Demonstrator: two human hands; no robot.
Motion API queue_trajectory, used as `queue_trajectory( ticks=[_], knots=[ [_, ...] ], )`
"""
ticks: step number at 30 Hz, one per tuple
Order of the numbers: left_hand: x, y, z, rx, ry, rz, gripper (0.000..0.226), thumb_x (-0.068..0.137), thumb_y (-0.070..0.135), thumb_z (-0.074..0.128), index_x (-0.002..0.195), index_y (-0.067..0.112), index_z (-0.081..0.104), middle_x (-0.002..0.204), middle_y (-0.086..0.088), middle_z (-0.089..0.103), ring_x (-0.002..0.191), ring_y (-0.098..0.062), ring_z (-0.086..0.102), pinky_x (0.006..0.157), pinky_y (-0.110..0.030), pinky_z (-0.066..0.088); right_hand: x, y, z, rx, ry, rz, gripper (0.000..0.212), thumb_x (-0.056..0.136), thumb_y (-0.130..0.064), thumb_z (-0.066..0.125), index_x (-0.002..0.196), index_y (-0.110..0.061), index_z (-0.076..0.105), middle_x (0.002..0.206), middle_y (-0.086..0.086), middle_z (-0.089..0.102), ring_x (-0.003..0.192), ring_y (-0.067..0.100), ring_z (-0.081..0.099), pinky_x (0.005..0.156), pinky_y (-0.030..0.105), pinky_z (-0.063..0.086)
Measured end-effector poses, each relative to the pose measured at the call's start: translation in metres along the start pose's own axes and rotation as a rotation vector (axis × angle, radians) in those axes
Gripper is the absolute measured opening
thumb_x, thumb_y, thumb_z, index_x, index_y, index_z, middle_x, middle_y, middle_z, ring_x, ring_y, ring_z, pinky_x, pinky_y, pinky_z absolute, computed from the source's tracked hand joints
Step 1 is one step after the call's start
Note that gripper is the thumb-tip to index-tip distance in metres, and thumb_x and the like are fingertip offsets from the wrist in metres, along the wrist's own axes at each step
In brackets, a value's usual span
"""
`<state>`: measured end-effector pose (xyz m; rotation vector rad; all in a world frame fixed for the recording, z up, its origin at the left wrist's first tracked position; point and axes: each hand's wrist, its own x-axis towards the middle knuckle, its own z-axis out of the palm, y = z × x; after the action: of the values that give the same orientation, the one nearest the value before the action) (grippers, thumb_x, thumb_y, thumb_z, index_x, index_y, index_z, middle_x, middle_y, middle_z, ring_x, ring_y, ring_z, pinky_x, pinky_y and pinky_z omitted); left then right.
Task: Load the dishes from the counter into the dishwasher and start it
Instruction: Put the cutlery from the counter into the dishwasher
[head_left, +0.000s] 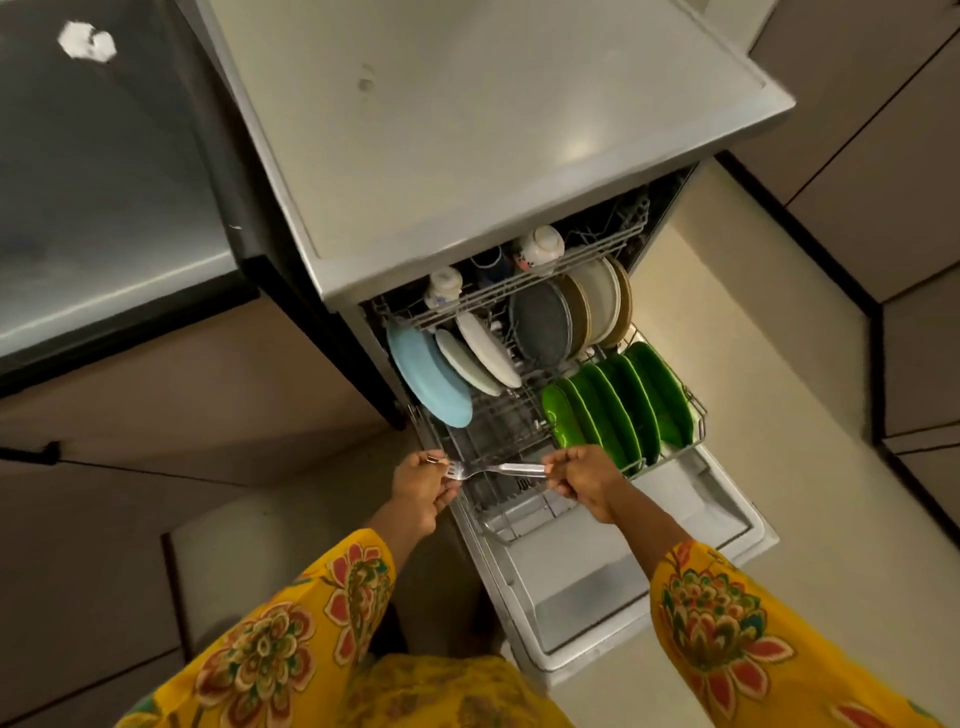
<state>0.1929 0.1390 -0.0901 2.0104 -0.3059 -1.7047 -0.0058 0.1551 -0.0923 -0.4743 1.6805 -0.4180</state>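
Below the bare counter (467, 130) the lower rack (519, 441) stands nearly full, and you hold a fork (488, 470) across its front, right hand (584, 480) clamped on the handle, left hand (421, 486) pinching the tines. You seem to be at the cutlery step; next it probably needs a free slot.

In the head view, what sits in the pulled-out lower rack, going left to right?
Light blue plate → two white plates → dark grey plate → green plates. In front, the left hand and right hand hold a fork.
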Motion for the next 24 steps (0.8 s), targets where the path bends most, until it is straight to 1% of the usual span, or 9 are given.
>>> queue_trajectory(
  ticks=[2, 4, 7, 9, 13, 17, 19, 21, 24],
  knots=[
    [0.015, -0.006, 0.007, 0.123, 0.016, 0.024, 0.015, 0.095, -0.003, 0.047, 0.098, 0.010, 0.054, 0.075, -0.009, 0.056, 0.056, -0.012, 0.049, 0.040, -0.015, 0.041, 0.019, 0.001, -0.009, -0.008, -0.005, 0.006, 0.023, 0.088, 0.014, 0.046, 0.078, -0.004, 0.057, 0.069, 0.012, 0.052, 0.056, 0.014, 0.043, 0.054, 0.023, 0.035],
    [0.030, -0.012, 0.012, 0.259, 0.012, 0.057, 0.015, 0.092, -0.004, 0.050, 0.095, 0.009, 0.056, 0.077, -0.009, 0.057, 0.059, -0.013, 0.050, 0.037, -0.013, 0.039, 0.040, 0.002, -0.017, -0.024, -0.002, 0.002, 0.027, 0.087, 0.017, 0.045, 0.074, -0.004, 0.056, 0.070, 0.011, 0.051, 0.058, 0.016, 0.044, 0.056, 0.024, 0.036],
    [0.062, -0.023, 0.019, 0.441, 0.009, 0.110, 0.018, 0.086, 0.001, 0.061, 0.078, 0.017, 0.057, 0.087, -0.010, 0.060, 0.072, -0.017, 0.051, 0.053, -0.021, 0.042, 0.076, 0.004, -0.021, -0.013, 0.015, 0.005, 0.034, 0.086, 0.022, 0.040, 0.069, -0.005, 0.053, 0.071, 0.010, 0.051, 0.060, 0.016, 0.045, 0.056, 0.024, 0.039],
    [0.082, -0.029, 0.026, 0.516, 0.007, 0.131, 0.019, 0.085, 0.008, 0.065, 0.074, 0.021, 0.056, 0.084, -0.007, 0.061, 0.070, -0.016, 0.049, 0.059, -0.024, 0.041, 0.102, 0.005, -0.019, 0.028, 0.034, 0.014, 0.035, 0.086, 0.022, 0.037, 0.069, -0.006, 0.048, 0.070, 0.009, 0.050, 0.060, 0.016, 0.044, 0.048, 0.021, 0.041],
    [0.129, -0.038, 0.047, 0.522, 0.011, 0.158, 0.029, 0.088, 0.001, 0.057, 0.070, 0.022, 0.048, 0.072, 0.002, 0.052, 0.067, -0.011, 0.046, 0.059, -0.021, 0.039, 0.156, 0.011, -0.014, -0.102, 0.082, -0.058, 0.029, 0.085, 0.007, 0.053, 0.072, -0.019, 0.057, 0.073, 0.002, 0.057, 0.067, 0.015, 0.054, 0.073, 0.029, 0.047],
    [0.183, -0.047, 0.067, 0.547, 0.082, 0.229, 0.035, 0.084, -0.004, 0.059, 0.065, 0.020, 0.041, 0.065, 0.001, 0.044, 0.072, -0.017, 0.046, 0.070, -0.028, 0.040, 0.219, 0.014, -0.005, -0.205, 0.168, -0.141, 0.022, 0.081, -0.005, 0.061, 0.069, -0.023, 0.061, 0.078, 0.005, 0.062, 0.077, 0.021, 0.057, 0.077, 0.034, 0.048],
    [0.211, -0.055, 0.076, 0.592, 0.117, 0.281, 0.041, 0.083, -0.004, 0.058, 0.059, 0.020, 0.035, 0.062, 0.001, 0.040, 0.076, -0.022, 0.046, 0.074, -0.034, 0.042, 0.239, 0.013, 0.003, -0.293, 0.244, -0.199, 0.013, 0.082, -0.009, 0.062, 0.082, -0.019, 0.069, 0.088, 0.007, 0.064, 0.085, 0.023, 0.058, 0.077, 0.032, 0.046],
    [0.234, -0.063, 0.082, 0.689, 0.121, 0.339, 0.044, 0.083, -0.002, 0.058, 0.056, 0.019, 0.032, 0.062, -0.007, 0.046, 0.076, -0.027, 0.051, 0.078, -0.040, 0.045, 0.254, 0.013, 0.009, -0.492, 0.289, -0.281, 0.019, 0.087, -0.008, 0.059, 0.102, -0.005, 0.070, 0.101, 0.016, 0.067, 0.098, 0.029, 0.061, 0.086, 0.033, 0.044],
    [0.252, -0.066, 0.090, 0.763, 0.138, 0.324, 0.030, 0.086, 0.003, 0.056, 0.066, 0.015, 0.039, 0.092, -0.027, 0.060, 0.096, -0.039, 0.058, 0.085, -0.041, 0.045, 0.275, 0.015, 0.012, -0.773, 0.243, -0.419, 0.026, 0.091, -0.006, 0.051, 0.111, 0.001, 0.066, 0.115, 0.023, 0.063, 0.111, 0.038, 0.055, 0.096, 0.037, 0.038]
  ],
)
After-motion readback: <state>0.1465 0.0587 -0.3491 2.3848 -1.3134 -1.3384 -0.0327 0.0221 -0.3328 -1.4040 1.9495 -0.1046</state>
